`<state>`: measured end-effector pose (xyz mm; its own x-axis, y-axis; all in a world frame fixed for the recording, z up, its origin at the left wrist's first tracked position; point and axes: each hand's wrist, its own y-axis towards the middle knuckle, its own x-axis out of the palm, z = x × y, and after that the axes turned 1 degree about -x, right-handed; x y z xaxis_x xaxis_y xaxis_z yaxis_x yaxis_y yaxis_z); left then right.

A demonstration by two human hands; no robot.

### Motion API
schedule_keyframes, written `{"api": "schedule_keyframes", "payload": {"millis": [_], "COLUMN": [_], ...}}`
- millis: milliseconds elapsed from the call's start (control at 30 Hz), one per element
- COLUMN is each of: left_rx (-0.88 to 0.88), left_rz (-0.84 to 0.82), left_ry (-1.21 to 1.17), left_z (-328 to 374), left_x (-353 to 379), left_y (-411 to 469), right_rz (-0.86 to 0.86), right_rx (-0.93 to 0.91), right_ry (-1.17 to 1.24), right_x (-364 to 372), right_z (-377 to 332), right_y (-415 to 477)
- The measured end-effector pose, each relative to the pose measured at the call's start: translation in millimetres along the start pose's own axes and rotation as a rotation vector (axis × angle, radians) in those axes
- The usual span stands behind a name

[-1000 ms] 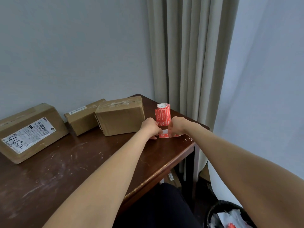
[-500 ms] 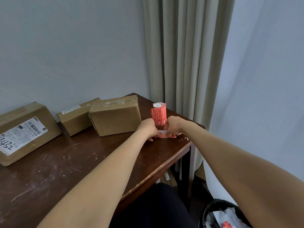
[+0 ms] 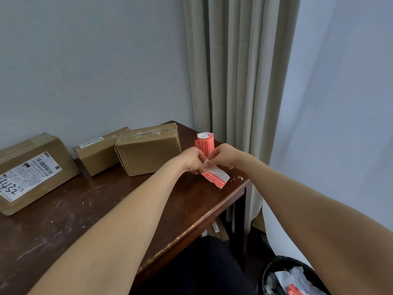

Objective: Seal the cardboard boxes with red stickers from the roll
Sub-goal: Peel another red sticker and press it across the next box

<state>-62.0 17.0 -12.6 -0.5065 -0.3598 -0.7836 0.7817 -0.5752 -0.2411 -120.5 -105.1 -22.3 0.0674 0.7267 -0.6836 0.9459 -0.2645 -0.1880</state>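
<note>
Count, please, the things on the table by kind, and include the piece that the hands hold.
Cardboard boxes: 3 (labelled box, middle box, nearest box)
Sticker roll: 1
Sticker strip, held by left hand and right hand: 1
Total: 5

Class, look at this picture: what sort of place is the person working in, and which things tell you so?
Probably a room in a home or small office used for packing parcels: a scuffed wooden table in a corner, labelled cardboard boxes, a curtain, and a bin on the floor.
</note>
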Motion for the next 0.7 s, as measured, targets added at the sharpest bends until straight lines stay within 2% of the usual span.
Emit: {"api": "schedule_keyframes", "payload": {"millis": [133, 233, 433, 600, 700], "left_rx": [0.034, 0.045, 0.129, 0.166, 0.158], "left_rz": [0.026, 0.045, 0.066, 0.259, 0.238], "left_ry": [-0.073, -0.1, 0.012, 0.085, 0.144], "left_z": [1, 0, 1, -3, -5], "left_x": [-1, -1, 1, 0, 1], "left_y": [-1, -3, -4, -5, -7], "right_rz": [-0.014, -0.05, -0.03, -0.049, -0.035], "right_rx": [0.106, 0.148, 0.157, 0.245, 0.278], "right_ry": [0.218, 0.28, 0.369, 0.562, 0.642], "right_x": [-3, -4, -3, -3, 0], "right_z": [7, 10, 7, 8, 9], "right_y": [-7, -13, -17, -19, -18]}}
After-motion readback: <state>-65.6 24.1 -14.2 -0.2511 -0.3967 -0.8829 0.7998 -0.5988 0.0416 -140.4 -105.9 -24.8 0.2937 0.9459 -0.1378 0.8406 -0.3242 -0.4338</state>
